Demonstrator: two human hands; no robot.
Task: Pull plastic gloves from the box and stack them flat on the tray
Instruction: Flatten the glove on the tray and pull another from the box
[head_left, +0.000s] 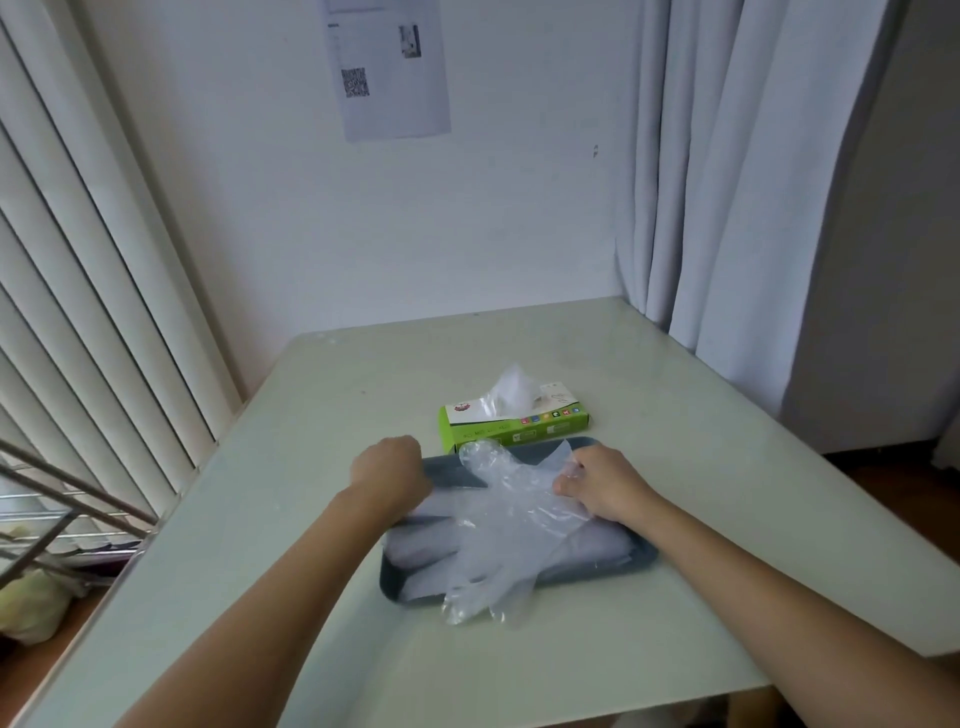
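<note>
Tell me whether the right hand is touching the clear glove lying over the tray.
Touching. The head view shows the right hand pinching the glove at its cuff edge, with plastic bunched against its thumb and fingers over the tray.

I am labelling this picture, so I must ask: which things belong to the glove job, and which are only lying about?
Job: box, gloves, tray, left hand, right hand.
Lying about: table, paper, curtain, blinds, rack.
</note>
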